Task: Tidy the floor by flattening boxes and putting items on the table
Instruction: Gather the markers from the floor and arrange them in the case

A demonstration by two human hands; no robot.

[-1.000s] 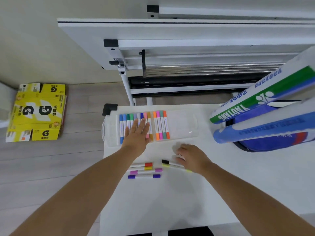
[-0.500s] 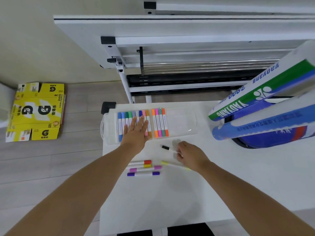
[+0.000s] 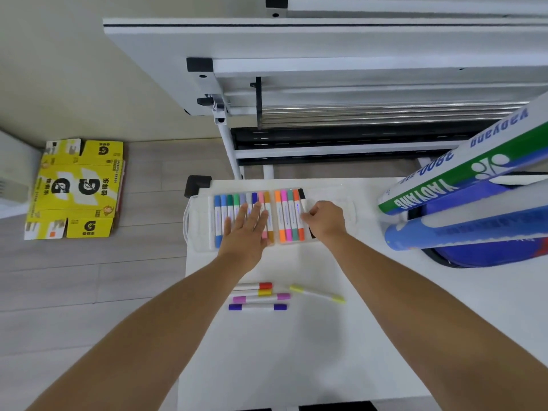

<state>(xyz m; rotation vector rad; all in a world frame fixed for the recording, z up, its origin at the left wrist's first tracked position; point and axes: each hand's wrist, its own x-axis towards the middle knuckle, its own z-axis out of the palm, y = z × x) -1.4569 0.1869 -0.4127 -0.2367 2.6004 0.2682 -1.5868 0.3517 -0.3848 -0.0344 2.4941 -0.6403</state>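
A clear plastic marker case (image 3: 335, 200) lies at the far edge of the white table (image 3: 326, 351), holding several coloured markers in a row. My left hand (image 3: 247, 229) rests flat on the left group of markers, fingers straight. My right hand (image 3: 324, 221) pinches a black-capped marker (image 3: 302, 200) and holds it against the right end of the row in the case. Several loose markers lie nearer me: red (image 3: 255, 286), purple-pink (image 3: 261, 298), dark purple (image 3: 257, 307) and yellow (image 3: 317, 293). A flattened yellow box (image 3: 77, 188) lies on the floor at the left.
Two shuttlecock tubes, one green and white (image 3: 462, 176) and one blue (image 3: 462, 229), stick out of a blue bag (image 3: 498, 256) at the table's right. A white frame table (image 3: 326, 48) stands behind. Wood floor (image 3: 89, 277) runs along the left.
My right hand lifted the black marker from the table and carried it up to the case, beside the orange one. My left hand stayed flat on the markers.
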